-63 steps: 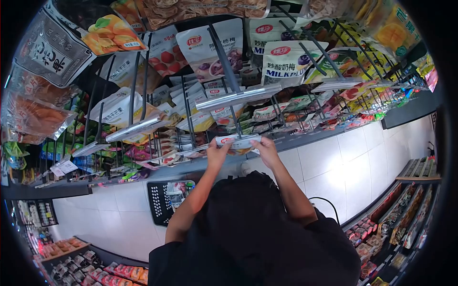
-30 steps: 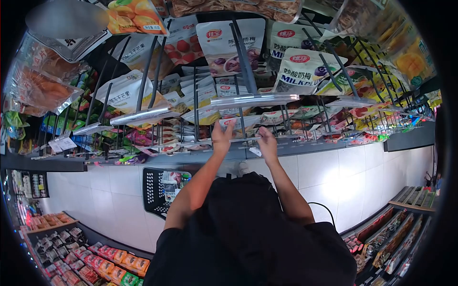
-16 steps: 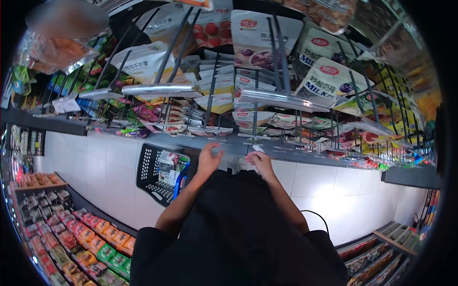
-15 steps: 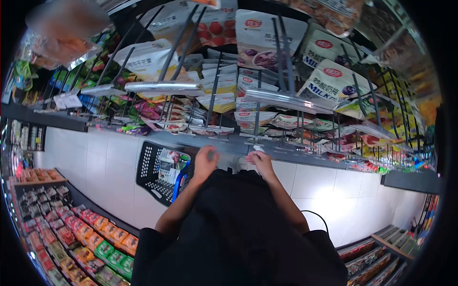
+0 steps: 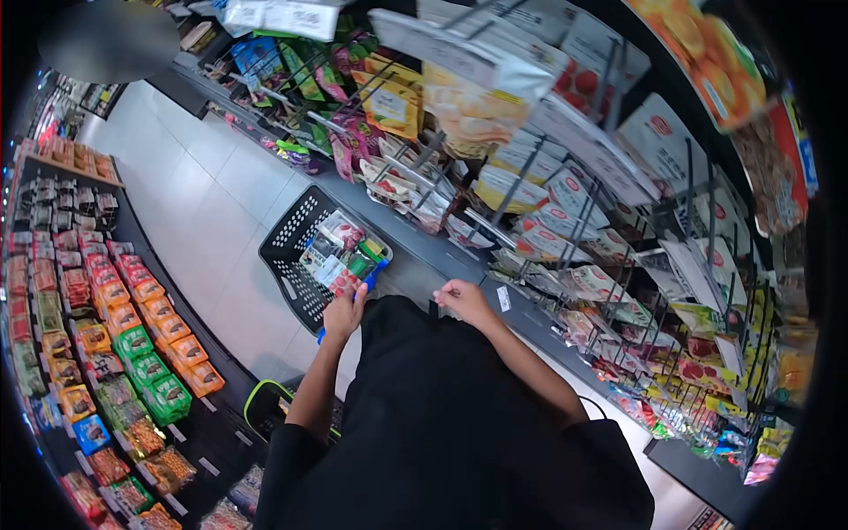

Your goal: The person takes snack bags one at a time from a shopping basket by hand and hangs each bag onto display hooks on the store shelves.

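A black shopping basket (image 5: 291, 256) with round holes in its wall stands on the floor at my left. In it lie several colourful food packages (image 5: 340, 256). My left hand (image 5: 344, 311) is closed over the basket's blue handle (image 5: 373, 276), which shows on both sides of it. In front of my dark clothing, my right hand (image 5: 464, 300) has its fingers curled and pressed together. What they hold, if anything, is hidden. Close to that hand is a white price label (image 5: 503, 299) on the dark shelf edge.
Racks of hanging snack bags (image 5: 556, 203) run along the right side with protruding hooks and price strips. To the left, a low display (image 5: 115, 353) holds rows of packets. A dark object with a green rim (image 5: 265, 406) stands near my left elbow. Pale tiles (image 5: 190, 203) cover the floor.
The view has turned to the left. My left hand has come down onto the basket's blue handle. My right hand stays in front of my body, its fingers more curled.
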Tool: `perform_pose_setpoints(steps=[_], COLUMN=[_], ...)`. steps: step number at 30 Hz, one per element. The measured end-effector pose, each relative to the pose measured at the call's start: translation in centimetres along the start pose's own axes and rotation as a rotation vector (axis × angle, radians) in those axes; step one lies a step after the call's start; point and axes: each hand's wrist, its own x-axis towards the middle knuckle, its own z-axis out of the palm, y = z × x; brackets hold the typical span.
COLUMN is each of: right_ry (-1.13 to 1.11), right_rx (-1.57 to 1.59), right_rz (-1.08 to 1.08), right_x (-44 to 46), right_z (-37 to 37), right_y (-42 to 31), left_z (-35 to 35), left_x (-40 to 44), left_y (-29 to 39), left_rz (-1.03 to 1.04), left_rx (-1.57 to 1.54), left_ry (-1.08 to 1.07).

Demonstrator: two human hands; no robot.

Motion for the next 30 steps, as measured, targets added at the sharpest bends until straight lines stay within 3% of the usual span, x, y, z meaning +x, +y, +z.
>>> perform_pose_setpoints(steps=[3, 9, 11, 15, 17, 18, 25, 28, 30], right_ry=[-0.026, 0.064, 0.095, 0.181, 0.182, 0.179, 0.147, 0.107, 0.079], right_rx=[0.017, -0.310, -0.397, -0.575, -0.841, -0.976, -1.034, -1.005, -1.002], right_rz=[-0.031, -0.145, -0.293, -0.370, -0.331, -0.314, -0.333, -0.306, -0.299], right_x=[2.2, 6.4, 7.4, 10.0, 10.8, 11.3, 11.8, 12.4, 12.7], right_z=[4.0, 14.7, 17.7, 22.5, 24.0, 24.6, 25.1, 25.0, 24.9], right_y=[-2.1, -6.6, -7.8, -7.0, -8.5, -9.1, -8.0, -7.8, -7.9], left_z=[-1.3, -1.4, -0.9, 0.7, 1.4, 2.0, 10.8, 15.4, 19.2], left_x=[0.4, 1.4, 1.8, 4.8, 7.7, 9.0, 23.4, 29.1, 31.9], left_y=[0.4, -1.5, -2.7, -6.9, -10.7, -12.3, -26.7, -32.7, -35.6], left_rz=[0.043, 0.014, 0.025, -0.028, -0.010, -0.013, -0.030, -0.327, -0.416], left_rx=[-0.100, -0.240, -0.372, -0.892, -0.830, -0.992, -0.236, -0.392, -0.465], left_ry=[-0.024, -0.067, -0.081, -0.094, -0.257, -0.326, -0.545, -0.540, -0.433])
